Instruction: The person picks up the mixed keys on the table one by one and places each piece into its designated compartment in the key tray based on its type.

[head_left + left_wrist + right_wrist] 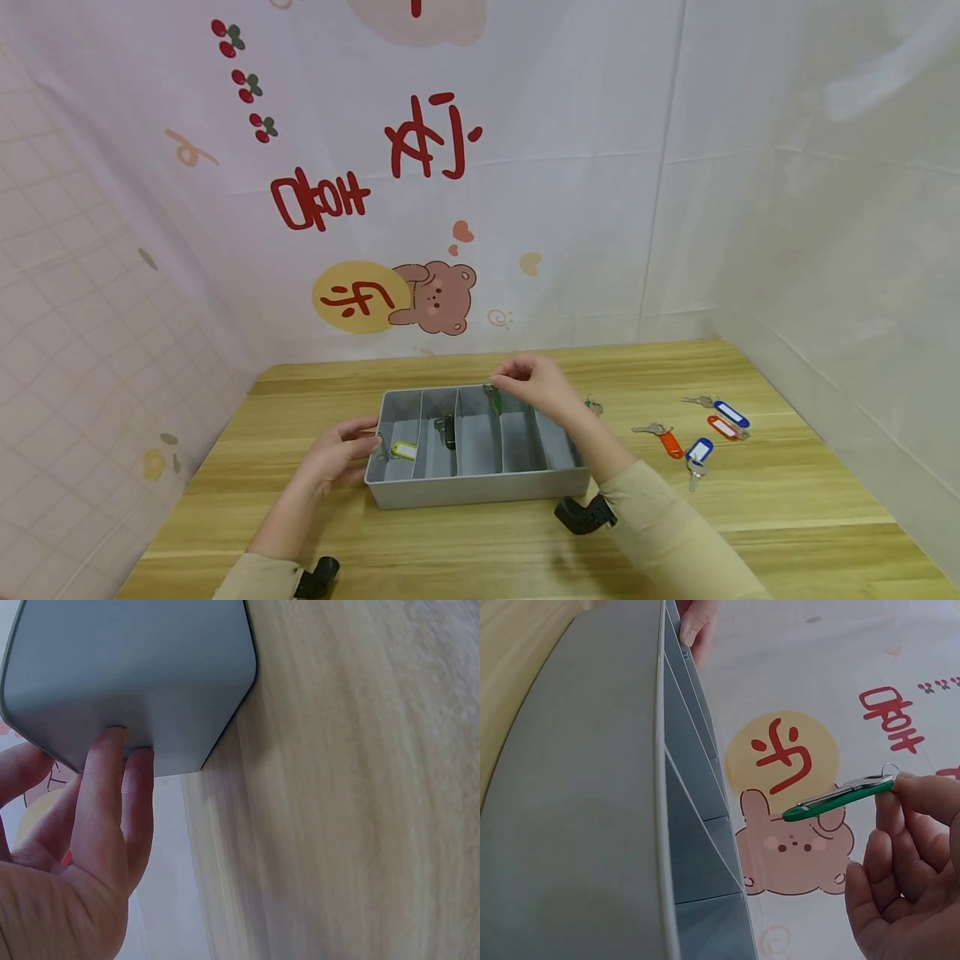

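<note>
The right hand (532, 385) pinches a green-tagged key (494, 400) by its ring end, above the far part of the tray (480, 490), around the divider between the third and fourth compartments from the left. The left hand (341, 454) grips the tray's left end, thumb over the rim.

The table (465, 546) has pale, streaky wood grain. Behind it hangs a creased white sheet (577, 208) printed with red characters, cherries and a pink bear (442, 296); the left side carries a faint grid.

The tray is smooth grey, long and shallow, with thin upright dividers. A yellow tag (405, 451) lies in its leftmost compartment, a black tag (450, 432) in the next. On the table at right lie metal keys with oblong orange (671, 445), red (723, 427) and blue (732, 414) tags.

The left wrist view alone shows fingertips pressed to the outer end wall; the right wrist view shows the silver key lying along its slim green tag, details too small from the head.
</note>
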`<state>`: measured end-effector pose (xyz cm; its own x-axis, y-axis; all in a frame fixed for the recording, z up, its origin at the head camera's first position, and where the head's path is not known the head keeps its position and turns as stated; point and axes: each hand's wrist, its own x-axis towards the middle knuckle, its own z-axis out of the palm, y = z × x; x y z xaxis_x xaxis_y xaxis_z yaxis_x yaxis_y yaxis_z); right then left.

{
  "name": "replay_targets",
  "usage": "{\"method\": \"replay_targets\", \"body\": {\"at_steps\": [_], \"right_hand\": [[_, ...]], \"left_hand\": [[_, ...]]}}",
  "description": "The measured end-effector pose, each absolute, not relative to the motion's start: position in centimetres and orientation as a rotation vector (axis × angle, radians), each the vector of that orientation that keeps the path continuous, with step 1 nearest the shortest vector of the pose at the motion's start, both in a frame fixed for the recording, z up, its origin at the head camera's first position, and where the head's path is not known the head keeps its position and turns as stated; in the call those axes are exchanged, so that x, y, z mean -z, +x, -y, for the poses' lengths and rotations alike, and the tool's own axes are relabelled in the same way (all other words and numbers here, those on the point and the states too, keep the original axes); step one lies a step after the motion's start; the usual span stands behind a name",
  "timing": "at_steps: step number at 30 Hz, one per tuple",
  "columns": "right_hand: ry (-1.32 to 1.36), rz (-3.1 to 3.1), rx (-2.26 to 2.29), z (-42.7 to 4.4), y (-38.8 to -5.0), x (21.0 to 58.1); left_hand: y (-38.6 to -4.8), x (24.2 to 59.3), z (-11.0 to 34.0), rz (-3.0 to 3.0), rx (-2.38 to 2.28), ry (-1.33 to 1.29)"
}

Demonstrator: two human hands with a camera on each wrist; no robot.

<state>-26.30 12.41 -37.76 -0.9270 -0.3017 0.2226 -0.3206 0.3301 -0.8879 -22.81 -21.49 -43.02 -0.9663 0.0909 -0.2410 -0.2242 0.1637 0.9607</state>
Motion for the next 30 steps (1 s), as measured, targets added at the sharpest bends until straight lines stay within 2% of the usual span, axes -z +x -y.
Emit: {"method": "replay_targets", "body": {"at_steps": [19, 30], "right_hand": [[0.496, 2.753, -1.637, -10.7, -27.5, 37.5], [0.388, 2.809, -1.793, -10.4, -28.0, 37.6]], "left_hand": [[-22.7, 43.0, 21.4, -2.202, -1.895, -0.155], [-22.8, 42.9, 21.4, -2.196, -1.906, -0.146]]}}
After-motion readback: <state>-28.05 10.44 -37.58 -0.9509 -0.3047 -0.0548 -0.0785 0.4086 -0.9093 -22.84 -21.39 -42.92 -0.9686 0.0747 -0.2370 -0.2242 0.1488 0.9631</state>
